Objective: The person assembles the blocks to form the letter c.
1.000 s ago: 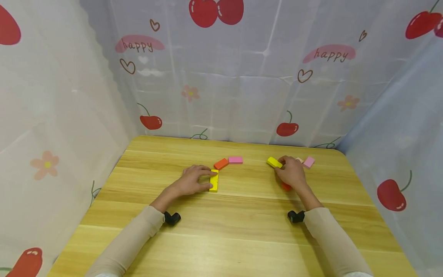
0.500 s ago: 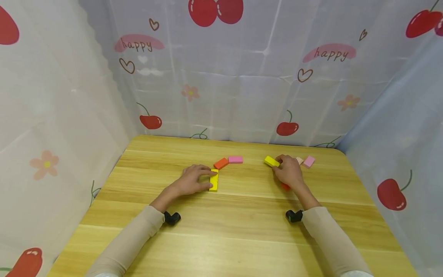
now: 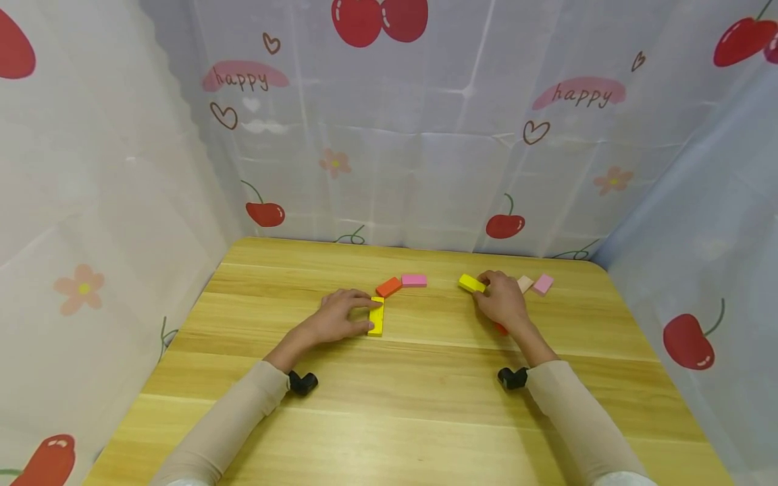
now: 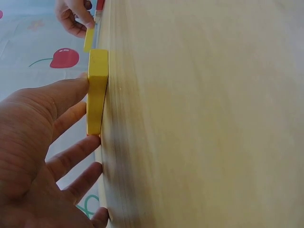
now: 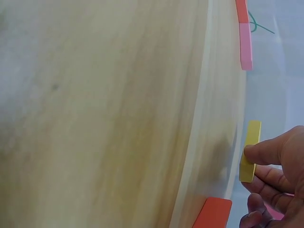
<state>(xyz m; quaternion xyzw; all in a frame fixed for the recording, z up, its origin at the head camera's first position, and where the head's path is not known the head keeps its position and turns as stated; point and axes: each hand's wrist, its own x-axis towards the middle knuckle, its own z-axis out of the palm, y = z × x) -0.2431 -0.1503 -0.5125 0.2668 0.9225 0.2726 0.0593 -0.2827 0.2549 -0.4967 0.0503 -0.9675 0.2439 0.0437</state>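
In the right hand (image 3: 503,299), the right yellow block (image 3: 471,283) is pinched between thumb and fingers, its free end pointed to the hand's left; in the right wrist view it is held clear of the tabletop. Partly hidden below the palm, the right orange block (image 5: 213,216) is seen on the near side of the hand. Just to the right of the same hand, a pale block (image 3: 525,284) is laid beside the right pink block (image 3: 543,284).

By the left hand (image 3: 340,315), the left yellow block (image 3: 376,318) is touched by thumb and forefinger, with the other fingers spread and relaxed; the block is laid flat on its long side, to the right of the palm. Just beyond those fingertips, the left orange block (image 3: 389,287) is set at a slant, and the left pink block (image 3: 415,281) is placed at its far end, between the two hands.

Behind the hands, both forearms are covered by beige sleeves (image 3: 583,418). Everything is supported by a wooden table (image 3: 425,418), and beyond its far edge a cherry-printed curtain (image 3: 413,175) is hung.
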